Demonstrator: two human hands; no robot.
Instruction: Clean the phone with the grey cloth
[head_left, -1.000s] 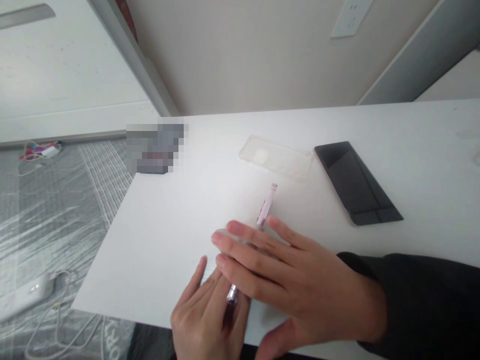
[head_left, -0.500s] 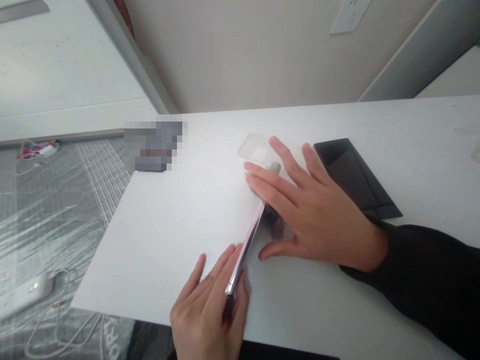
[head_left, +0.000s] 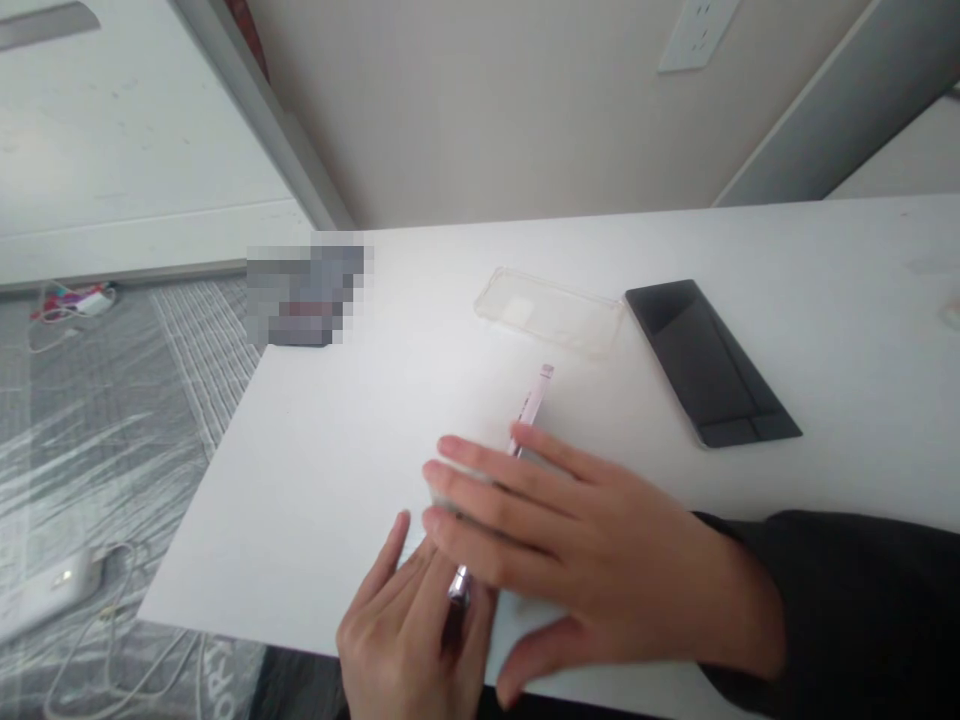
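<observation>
My left hand (head_left: 412,640) grips narrowly around the lower end of a slim pink metal-edged smartphone (head_left: 531,405); my right hand (head_left: 592,560) spreads wide across its middle.

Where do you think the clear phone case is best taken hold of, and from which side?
Probably by its two long edges, coming from the near side with the right hand: the clear phone case lies flat on the white table, its raised rims easy to pinch.
</observation>
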